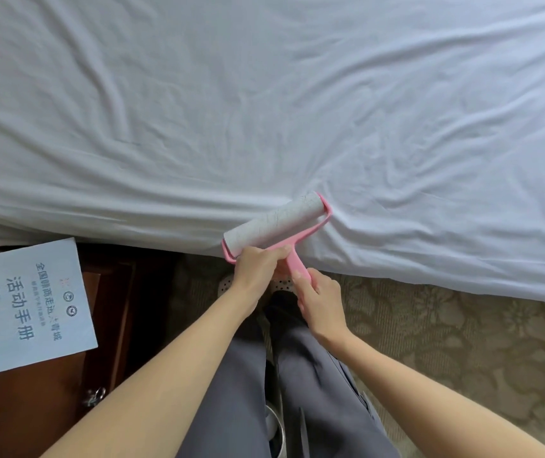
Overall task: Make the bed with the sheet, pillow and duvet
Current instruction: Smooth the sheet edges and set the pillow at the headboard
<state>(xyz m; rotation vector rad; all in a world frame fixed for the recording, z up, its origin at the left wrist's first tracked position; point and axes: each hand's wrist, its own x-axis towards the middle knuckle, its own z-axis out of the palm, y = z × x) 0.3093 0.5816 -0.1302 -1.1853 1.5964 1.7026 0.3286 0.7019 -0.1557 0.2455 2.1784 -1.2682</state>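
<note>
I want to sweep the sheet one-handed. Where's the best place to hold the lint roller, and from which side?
Probably the straight pink handle, coming from the near side: it juts back toward the camera, while the lint roller's paper drum lies on the sheet and must turn freely. The right hand holds it there.

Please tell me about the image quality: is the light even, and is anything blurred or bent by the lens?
Head view: soft, even light on the sheet, no glare, though the wide lens seems to bow its near edge; the lint roller, left hand and right hand look sharp; deep shadow hides the side of the nightstand.
</note>
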